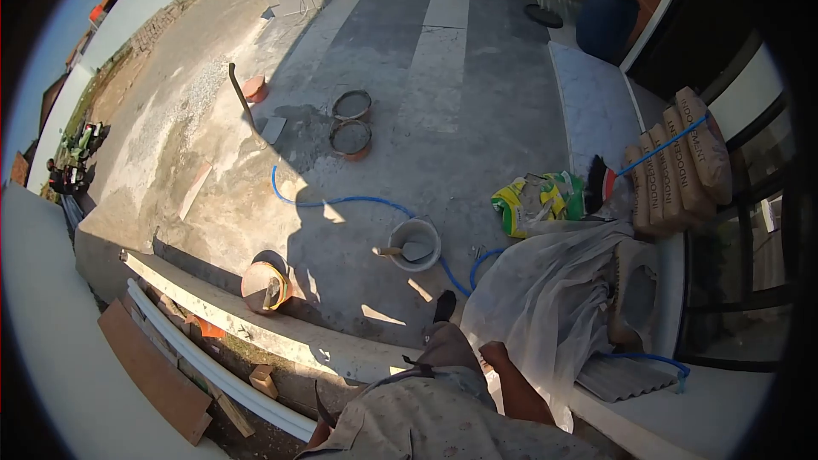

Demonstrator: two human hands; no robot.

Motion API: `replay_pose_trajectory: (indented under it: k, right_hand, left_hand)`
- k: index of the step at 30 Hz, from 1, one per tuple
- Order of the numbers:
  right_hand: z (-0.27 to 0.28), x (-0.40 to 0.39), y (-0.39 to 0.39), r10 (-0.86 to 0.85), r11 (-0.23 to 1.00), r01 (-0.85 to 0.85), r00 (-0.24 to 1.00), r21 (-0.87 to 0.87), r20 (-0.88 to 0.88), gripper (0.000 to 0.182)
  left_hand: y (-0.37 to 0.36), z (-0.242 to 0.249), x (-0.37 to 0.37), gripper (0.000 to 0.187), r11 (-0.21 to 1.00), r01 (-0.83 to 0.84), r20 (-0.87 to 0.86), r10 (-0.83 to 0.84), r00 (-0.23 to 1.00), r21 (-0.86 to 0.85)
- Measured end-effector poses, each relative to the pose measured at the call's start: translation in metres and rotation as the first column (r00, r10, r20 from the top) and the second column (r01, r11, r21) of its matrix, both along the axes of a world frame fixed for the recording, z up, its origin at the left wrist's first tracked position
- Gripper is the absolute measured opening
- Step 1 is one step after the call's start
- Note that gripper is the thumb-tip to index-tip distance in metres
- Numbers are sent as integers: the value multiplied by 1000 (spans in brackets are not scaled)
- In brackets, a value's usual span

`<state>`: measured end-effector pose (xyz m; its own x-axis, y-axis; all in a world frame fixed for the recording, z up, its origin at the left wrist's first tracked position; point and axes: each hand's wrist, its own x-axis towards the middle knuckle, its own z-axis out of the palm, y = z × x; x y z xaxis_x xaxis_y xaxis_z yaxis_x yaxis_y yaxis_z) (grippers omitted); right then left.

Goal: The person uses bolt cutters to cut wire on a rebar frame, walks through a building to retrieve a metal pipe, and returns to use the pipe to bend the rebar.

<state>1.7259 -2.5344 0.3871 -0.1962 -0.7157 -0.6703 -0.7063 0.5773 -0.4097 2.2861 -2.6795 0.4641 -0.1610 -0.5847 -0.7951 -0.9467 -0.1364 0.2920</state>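
Note:
My right hand (492, 353) hangs beside my thigh with its fingers curled in, and nothing shows in it. Close to that hand lies a crumpled translucent plastic sheet (537, 290). Of my left side only a bit of skin (319, 436) shows at the bottom, mostly behind my shirt, so its fingers are hidden. A thin dark strip (322, 405) sticks up there; I cannot make out what it is. Ahead of my foot stands a grey bucket (415, 244) with a wooden-handled tool (388, 251) in it. An orange bucket (266, 287) stands to the left.
A blue hose (366, 199) snakes across the concrete floor. Two mortar buckets (350, 138) stand farther off. Stacked cement bags (673, 166) and a yellow-green sack (537, 202) are at right. A low wall (230, 311) runs along the left, with white pipes (217, 362) beyond it.

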Motion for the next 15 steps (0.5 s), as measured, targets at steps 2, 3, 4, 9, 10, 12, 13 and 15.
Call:
replay_pose_trajectory:
  k: [2, 3, 4, 9, 10, 12, 13, 15]
  right_hand:
    - [44, -39, -28, -659, 750, 642, 702, 159, 271, 17]
    - [76, -63, -48, -869, 469, 832, 376, 295, 321, 18]
    - [82, -91, -61, -869, 459, 847, 364, 270, 335, 18]
    - [116, -205, -95, -894, 405, 904, 360, 137, 268, 17]
    - [123, -224, -104, -902, 398, 910, 366, 116, 228, 16]
    - [124, -254, -112, -910, 379, 919, 349, 108, 225, 16]
    - [125, -265, -119, -915, 365, 925, 336, 104, 225, 16]
    - [126, -284, -131, -915, 341, 934, 302, 109, 269, 16]
  left_hand:
    - [-49, -6, -37, 40, 993, 94, 29, -92, 995, -73]
    - [-80, -10, -60, 40, 979, 160, 41, -156, 987, -129]
    - [-109, -14, -82, 40, 966, 196, 57, -189, 980, -170]
    - [-260, 133, -312, 37, 674, -652, -414, 734, 539, 347]
    - [-278, 134, -332, 39, 667, -653, -450, 736, 505, 359]
    - [-300, 115, -356, 39, 696, -638, -474, 707, 525, 331]
    - [-309, 102, -367, 39, 706, -624, -465, 700, 542, 335]
    - [-321, 70, -392, 39, 709, -599, -409, 705, 580, 372]
